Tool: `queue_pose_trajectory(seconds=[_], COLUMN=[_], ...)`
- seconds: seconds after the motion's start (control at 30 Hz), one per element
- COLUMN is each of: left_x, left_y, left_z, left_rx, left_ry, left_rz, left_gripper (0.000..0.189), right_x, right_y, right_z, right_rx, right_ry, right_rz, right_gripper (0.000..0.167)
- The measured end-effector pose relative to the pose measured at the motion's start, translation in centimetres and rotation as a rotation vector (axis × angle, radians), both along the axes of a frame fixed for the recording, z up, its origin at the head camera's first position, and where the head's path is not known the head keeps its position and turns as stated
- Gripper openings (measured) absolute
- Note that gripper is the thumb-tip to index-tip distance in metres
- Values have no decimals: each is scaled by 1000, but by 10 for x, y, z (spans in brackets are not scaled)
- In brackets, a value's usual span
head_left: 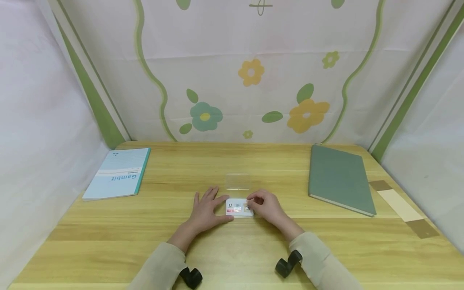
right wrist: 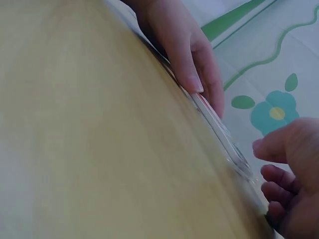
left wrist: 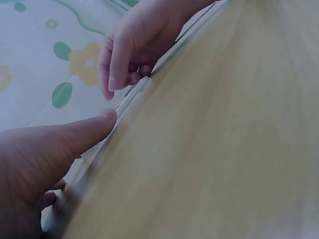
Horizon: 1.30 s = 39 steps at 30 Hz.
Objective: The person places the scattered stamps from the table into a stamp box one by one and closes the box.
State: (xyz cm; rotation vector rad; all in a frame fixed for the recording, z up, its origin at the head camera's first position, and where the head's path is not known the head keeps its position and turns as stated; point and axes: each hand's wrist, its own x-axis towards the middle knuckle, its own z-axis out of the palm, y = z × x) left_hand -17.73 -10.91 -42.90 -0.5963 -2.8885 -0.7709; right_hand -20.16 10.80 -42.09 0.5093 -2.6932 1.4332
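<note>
Left grip [head_left: 206, 211] spread at white case [head_left: 237, 208] edge; right grip [head_left: 267, 207] curled opposite, pinch unclear; room on table [head_left: 174, 171] both sides

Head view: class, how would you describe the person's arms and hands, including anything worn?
The left sleeve and right sleeve are plain beige. A black, rounded left wrist camera and matching right wrist camera sit at the sleeve ends. The left hand and right hand wear no gloves or visible rings.
</note>
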Motion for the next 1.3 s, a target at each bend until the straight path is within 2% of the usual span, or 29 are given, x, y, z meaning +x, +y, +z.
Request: queue_pose_trajectory(seconds=[0.13, 0.23, 0.43, 0.63, 0.77, 0.9, 1.03, 1.3], left_x=[-4, -10, -28, -47, -58, -65, -68, -67], left_y=[-5, -11, -19, -15, -12, -9, -5, 3], left_z=[2, 7, 20, 20, 16, 12, 8, 4], left_rx=[26, 52, 115, 144, 106, 52, 24, -59], left_ry=[-26, -51, -85, -128, -139, -146, -152, -97], left_rz=[-23, -21, 40, 123, 149, 148, 160, 198], left_gripper=[68, 66, 68, 69, 69, 74, 75, 69], right_x=[-5, -10, -27, -47, -59, -67, -69, -69], right_y=[7, 13, 24, 25, 24, 22, 18, 13], right_z=[4, 9, 19, 16, 9, 4, 0, -5], right_rx=[-53, -46, 16, 96, 172, 291, 385, 500], right_ry=[-24, -32, -98, -142, -118, -88, -58, 16], right_rz=[-21, -19, 24, 72, 113, 105, 88, 46], right_gripper=[11, 18, 44, 65, 72, 75, 77, 75])
